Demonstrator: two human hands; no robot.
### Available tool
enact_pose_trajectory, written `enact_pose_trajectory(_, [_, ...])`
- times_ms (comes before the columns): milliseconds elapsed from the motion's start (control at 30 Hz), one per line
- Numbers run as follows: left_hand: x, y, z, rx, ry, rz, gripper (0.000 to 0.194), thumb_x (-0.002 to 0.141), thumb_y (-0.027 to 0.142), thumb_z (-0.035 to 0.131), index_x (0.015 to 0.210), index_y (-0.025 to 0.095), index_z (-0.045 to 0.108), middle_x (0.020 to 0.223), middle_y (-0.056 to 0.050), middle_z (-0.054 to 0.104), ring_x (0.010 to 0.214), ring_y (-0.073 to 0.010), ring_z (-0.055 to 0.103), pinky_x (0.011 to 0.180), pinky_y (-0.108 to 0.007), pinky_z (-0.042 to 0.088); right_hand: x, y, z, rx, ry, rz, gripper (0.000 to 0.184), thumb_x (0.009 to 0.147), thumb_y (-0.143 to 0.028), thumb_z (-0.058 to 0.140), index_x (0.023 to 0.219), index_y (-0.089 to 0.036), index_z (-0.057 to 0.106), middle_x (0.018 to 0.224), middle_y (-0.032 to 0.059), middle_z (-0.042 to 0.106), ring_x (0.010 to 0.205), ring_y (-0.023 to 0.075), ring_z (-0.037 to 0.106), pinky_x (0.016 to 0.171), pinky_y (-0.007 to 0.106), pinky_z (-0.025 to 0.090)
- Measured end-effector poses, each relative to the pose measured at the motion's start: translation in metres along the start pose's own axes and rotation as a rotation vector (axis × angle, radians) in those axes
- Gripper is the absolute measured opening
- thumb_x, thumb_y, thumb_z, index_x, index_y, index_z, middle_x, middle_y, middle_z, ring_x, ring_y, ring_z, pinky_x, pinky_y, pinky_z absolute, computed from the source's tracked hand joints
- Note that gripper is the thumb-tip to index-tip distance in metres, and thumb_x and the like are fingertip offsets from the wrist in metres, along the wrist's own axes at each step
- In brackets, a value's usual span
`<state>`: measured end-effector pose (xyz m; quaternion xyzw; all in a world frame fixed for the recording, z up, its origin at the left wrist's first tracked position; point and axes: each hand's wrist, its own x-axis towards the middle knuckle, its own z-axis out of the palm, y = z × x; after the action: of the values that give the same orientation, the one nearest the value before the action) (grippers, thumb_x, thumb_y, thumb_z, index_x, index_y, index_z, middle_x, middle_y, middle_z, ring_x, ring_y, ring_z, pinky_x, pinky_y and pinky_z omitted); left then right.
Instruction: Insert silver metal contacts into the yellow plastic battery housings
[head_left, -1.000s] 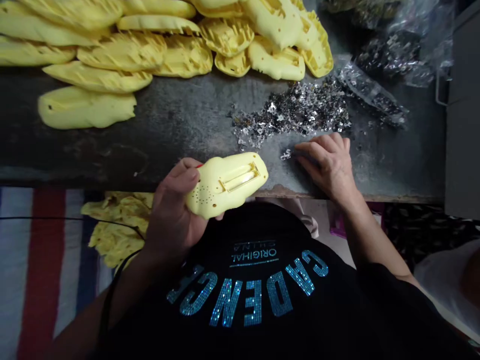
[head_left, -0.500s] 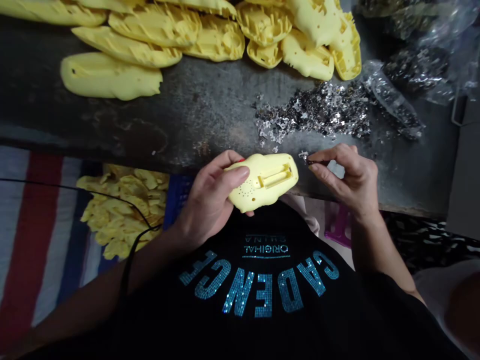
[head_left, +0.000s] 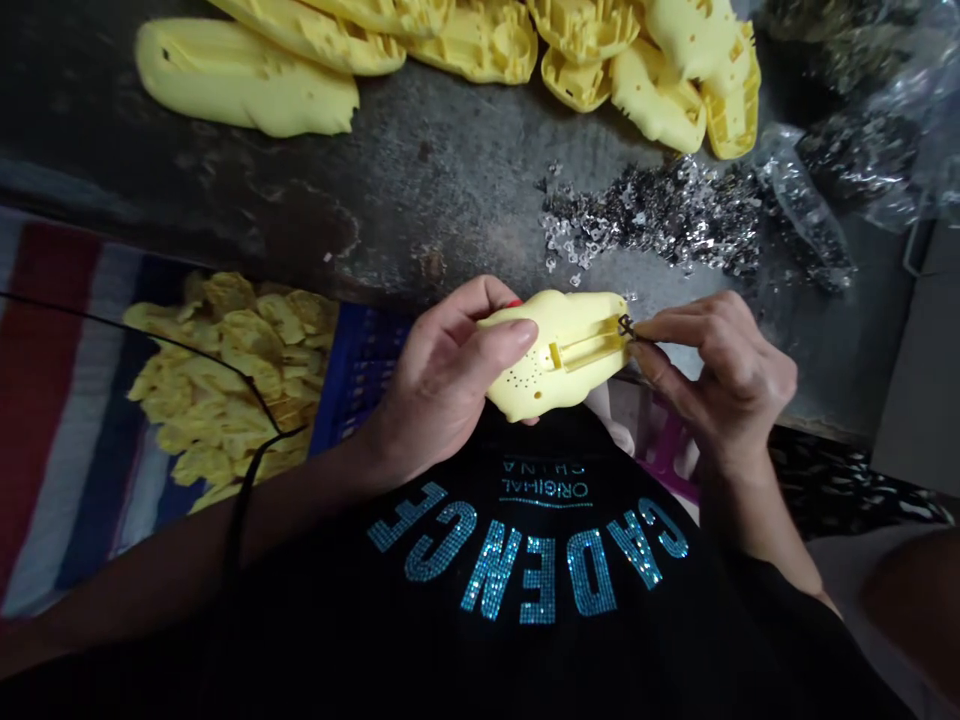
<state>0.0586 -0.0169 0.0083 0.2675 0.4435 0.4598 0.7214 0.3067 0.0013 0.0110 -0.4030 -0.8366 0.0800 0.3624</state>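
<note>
Left hand (head_left: 442,385) clamps yellow plastic shell (head_left: 559,350), long axis crosswise; right hand (head_left: 724,385) pinches small dark metal clip (head_left: 625,326), fingertips together at shell's right end.

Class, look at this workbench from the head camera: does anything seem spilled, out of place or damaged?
Yes: the small metal pieces lie in a loose, scattered heap directly on the worn bench top, beside a clear plastic bag, looking spilled rather than contained.
</note>
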Motion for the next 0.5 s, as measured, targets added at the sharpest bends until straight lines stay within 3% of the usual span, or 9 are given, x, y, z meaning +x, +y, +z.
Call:
enact_pose_trajectory(233, [-0.007,-0.011,-0.008,-0.069,-0.058,0.093,0.023,0.095,0.032,0.083,0.097,0.022,0.063,0.077,0.004,0.067,0.058,-0.0106,0.063,0.051,-0.021,0.054,-0.002,-0.009,0.001,-0.152,0.007,-0.049,0.025,0.097,-0.010,0.082,0.114,-0.028,0.079,0.099,0.0000,0.086,0.083,0.0204,0.076,0.078,0.039,0.063])
enact_pose_trajectory(500, [-0.011,-0.015,-0.013,-0.044,-0.089,0.111,0.019,0.097,0.030,0.084,0.100,0.024,0.066,0.080,0.004,0.067,0.063,-0.0134,0.066,0.054,-0.024,0.054,-0.004,-0.012,0.002,-0.179,0.031,-0.070,0.023,0.100,-0.012,0.082,0.116,-0.027,0.078,0.101,0.0006,0.086,0.084,0.0195,0.076,0.077,0.037,0.063])
